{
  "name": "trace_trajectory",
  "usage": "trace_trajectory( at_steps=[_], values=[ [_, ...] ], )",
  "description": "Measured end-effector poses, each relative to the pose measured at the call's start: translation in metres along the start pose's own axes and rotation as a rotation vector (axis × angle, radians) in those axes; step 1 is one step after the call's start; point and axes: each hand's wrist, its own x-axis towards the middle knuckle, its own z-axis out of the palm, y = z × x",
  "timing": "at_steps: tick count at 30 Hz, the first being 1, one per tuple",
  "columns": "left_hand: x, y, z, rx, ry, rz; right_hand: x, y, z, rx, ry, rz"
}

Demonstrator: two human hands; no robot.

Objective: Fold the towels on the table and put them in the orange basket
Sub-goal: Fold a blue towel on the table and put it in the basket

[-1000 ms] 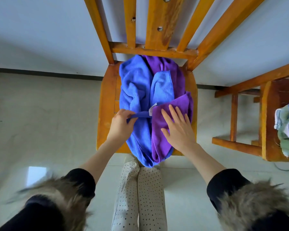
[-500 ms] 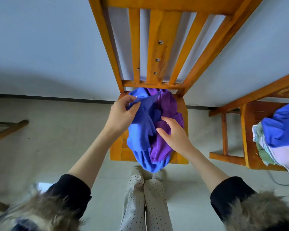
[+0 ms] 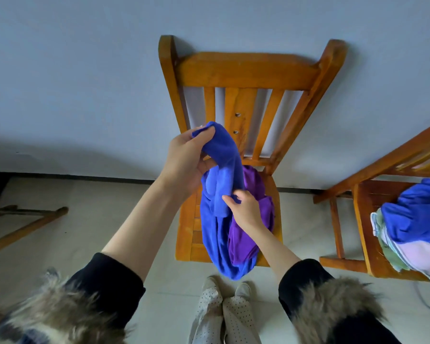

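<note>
Left hand grips one end of the blue towel, raised above the wooden chair; fingers curled round the bunched cloth. Right hand pinches a fold of the same towel lower down, over the seat. The rest of the towel hangs across the seat and droops past its front edge. A purple towel lies beside and partly beneath it, toward the seat's right edge. A second chair at right carries a heap of other cloths. No orange basket is in view.

Judgement: separation step in progress. Recommended: find two adjacent corners, lift clear of the purple towel, shake flat before folding. Risk: purple towel dragged off the seat's front edge
</note>
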Motion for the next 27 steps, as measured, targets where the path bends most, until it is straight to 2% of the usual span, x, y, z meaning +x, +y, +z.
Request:
trace_trajectory(
  at_steps=[8,10,14,17,24,27],
  values=[
    [-0.001,0.011,-0.011,-0.068,-0.002,0.02,-0.005,-0.03,-0.034,0.26,-0.014,0.018],
    [-0.004,0.004,-0.018,0.048,-0.016,-0.013,-0.005,-0.05,-0.048,0.334,-0.014,0.006],
    [-0.015,-0.012,-0.024,0.463,-0.085,-0.098,-0.004,-0.098,-0.07,0.376,-0.033,-0.069],
    [-0.023,-0.018,-0.017,0.626,-0.091,-0.083,-0.005,-0.134,-0.082,0.479,-0.056,-0.098],
    [-0.032,0.026,0.007,0.552,0.064,0.157,-0.019,-0.204,-0.116,0.602,-0.124,-0.182],
    [-0.039,0.053,0.012,0.432,0.021,0.168,-0.027,-0.215,-0.126,0.554,-0.083,-0.224]
  ],
)
